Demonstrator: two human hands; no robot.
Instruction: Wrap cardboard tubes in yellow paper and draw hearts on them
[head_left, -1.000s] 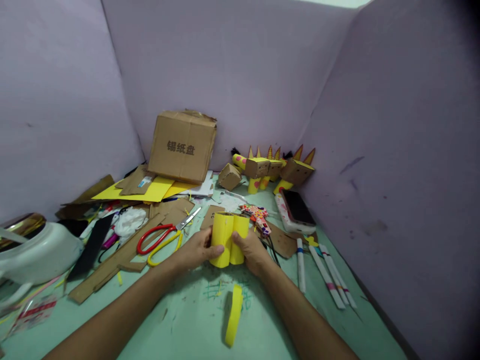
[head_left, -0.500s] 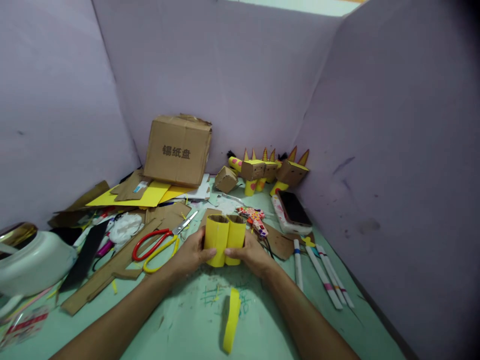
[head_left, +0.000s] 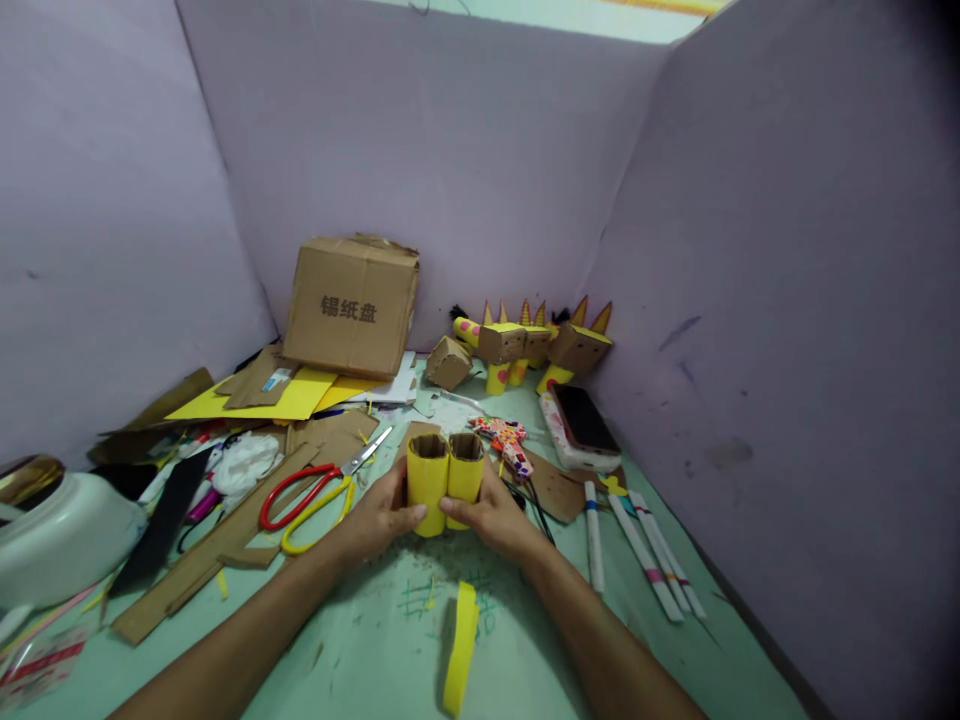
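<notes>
- Pale walls (head_left: pixel 487 150), littered green table (head_left: pixel 360 640)!
- Centre stage: left hand (head_left: pixel 381 520) grips the left tube (head_left: pixel 429 490), right hand (head_left: pixel 491 515) the right tube (head_left: pixel 466 475), side by side mid-table.
- Yellow covering's on both; visible sides plain, unlike the spotted figures (head_left: pixel 501 345) behind.
- Nearer us, a yellow strip (head_left: pixel 460 650) lies loose, attached to neither.

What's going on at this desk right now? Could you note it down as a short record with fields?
Hands: left hand holds left yellow tube; right hand holds right yellow tube
Tubes: side by side, open ends up
Surface: green table
Nearest the person: yellow strip
Left: red-and-yellow-handled scissors
Right: white markers; dark phone
Back: cardboard box; horned figures
</notes>
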